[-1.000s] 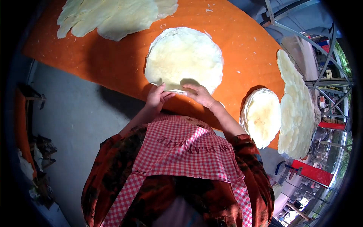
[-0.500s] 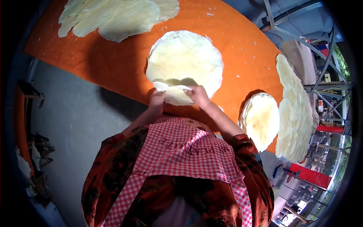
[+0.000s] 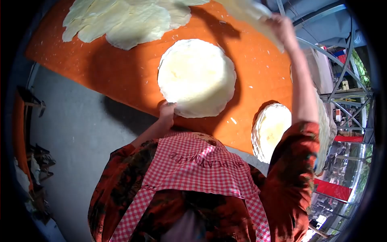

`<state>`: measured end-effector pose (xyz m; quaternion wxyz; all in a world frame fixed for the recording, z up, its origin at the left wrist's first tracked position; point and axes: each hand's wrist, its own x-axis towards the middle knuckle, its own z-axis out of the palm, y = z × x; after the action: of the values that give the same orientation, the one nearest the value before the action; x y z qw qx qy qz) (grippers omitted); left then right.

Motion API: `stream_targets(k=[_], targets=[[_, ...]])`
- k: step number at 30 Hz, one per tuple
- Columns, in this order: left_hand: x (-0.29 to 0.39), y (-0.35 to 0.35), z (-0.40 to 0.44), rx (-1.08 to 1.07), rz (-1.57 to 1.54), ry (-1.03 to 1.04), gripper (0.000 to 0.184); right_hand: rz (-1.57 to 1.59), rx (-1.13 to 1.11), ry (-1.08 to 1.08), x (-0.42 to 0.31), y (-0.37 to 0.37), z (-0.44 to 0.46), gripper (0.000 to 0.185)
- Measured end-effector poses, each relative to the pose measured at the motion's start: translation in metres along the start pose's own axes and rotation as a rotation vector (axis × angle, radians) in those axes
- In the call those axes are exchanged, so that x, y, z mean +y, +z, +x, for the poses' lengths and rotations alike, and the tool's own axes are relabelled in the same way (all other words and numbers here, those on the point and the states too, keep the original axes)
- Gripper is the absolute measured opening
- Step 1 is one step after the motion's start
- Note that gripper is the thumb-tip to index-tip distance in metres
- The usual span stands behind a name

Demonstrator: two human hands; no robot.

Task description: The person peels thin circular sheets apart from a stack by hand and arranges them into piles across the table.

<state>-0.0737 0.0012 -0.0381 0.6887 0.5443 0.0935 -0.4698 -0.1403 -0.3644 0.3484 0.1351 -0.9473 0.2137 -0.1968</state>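
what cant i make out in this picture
Raised sheet: head view, blurred, and cut off by the top edge.
Right hand: head view, blur hides exact finger placement.
Far sheets: head view, cut off by the top edge.
Small stack: head view, right sleeve covers its lower right.
Side sheets: head view, partly hidden behind right arm.

At the upper right of the frame, the right hand (image 3: 281,30) is blurring, and the pale sheet (image 3: 246,13) it is gripping is smearing too and running past the top edge, which is also cutting off the overlapping sheets (image 3: 137,21) at upper left. Toward the lower right, the patterned sleeve (image 3: 292,165) is covering part of the round stack (image 3: 269,129), while small objects (image 3: 41,164) at lower left are showing too dark to tell.
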Motion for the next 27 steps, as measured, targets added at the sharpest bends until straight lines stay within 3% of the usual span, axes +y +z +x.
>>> stream_targets(k=[1,2,3,4,5,7,8,9,12,15,17,18,21,25,27], targets=[[0.008,0.004,-0.008,-0.001,-0.018,-0.03,0.024,-0.003,0.049,-0.224,0.013,0.031,-0.017,0.014],[0.011,0.005,-0.011,-0.002,-0.029,-0.043,0.025,-0.306,-0.011,-0.031,-0.024,0.055,-0.054,0.014],[0.013,0.004,-0.014,-0.002,-0.038,-0.058,0.026,-0.183,0.047,-0.215,-0.02,0.094,-0.085,0.017],[0.014,0.003,-0.015,-0.002,-0.046,-0.071,0.026,-0.052,-0.041,-0.018,-0.043,0.127,-0.123,0.019],[0.012,0.003,-0.014,-0.039,-0.067,-0.028,0.027,0.087,0.031,-0.054,-0.052,0.166,-0.157,0.018],[0.005,-0.001,-0.013,-0.11,-0.097,0.055,0.027,-0.136,-0.162,-0.06,-0.045,0.239,-0.222,0.023],[0.004,-0.002,-0.013,-0.112,-0.096,0.044,0.027,-0.055,-0.103,-0.113,-0.05,0.257,-0.242,0.022],[0.004,-0.001,-0.013,-0.116,-0.092,0.032,0.027,0.025,-0.042,-0.163,-0.056,0.264,-0.251,0.021],[0.011,0.001,-0.018,-0.145,-0.095,0.042,0.027,-0.053,-0.018,-0.043,-0.057,0.26,-0.254,0.022],[0.01,0.008,-0.022,-0.191,-0.121,0.066,0.029,-0.067,0.053,-0.147,-0.075,0.252,-0.243,0.023],[0.01,0.013,-0.025,-0.219,-0.113,0.07,0.03,-0.097,-0.032,-0.165,-0.092,0.262,-0.243,0.026],[0.014,0.016,-0.029,-0.229,-0.093,0.069,0.03,-0.189,-0.191,-0.117,-0.085,0.28,-0.251,0.027],[0.012,0.014,-0.023,-0.235,-0.081,0.12,0.031,-0.116,-0.078,-0.192,-0.071,0.294,-0.266,0.033],[0.01,0.008,-0.017,-0.333,-0.188,0.116,0.033,0.073,-0.179,-0.165,-0.085,0.26,-0.265,0.04],[0.032,0.018,-0.031,-0.37,-0.246,0.006,0.03,0.142,-0.215,-0.116,-0.082,0.253,-0.263,0.044]])
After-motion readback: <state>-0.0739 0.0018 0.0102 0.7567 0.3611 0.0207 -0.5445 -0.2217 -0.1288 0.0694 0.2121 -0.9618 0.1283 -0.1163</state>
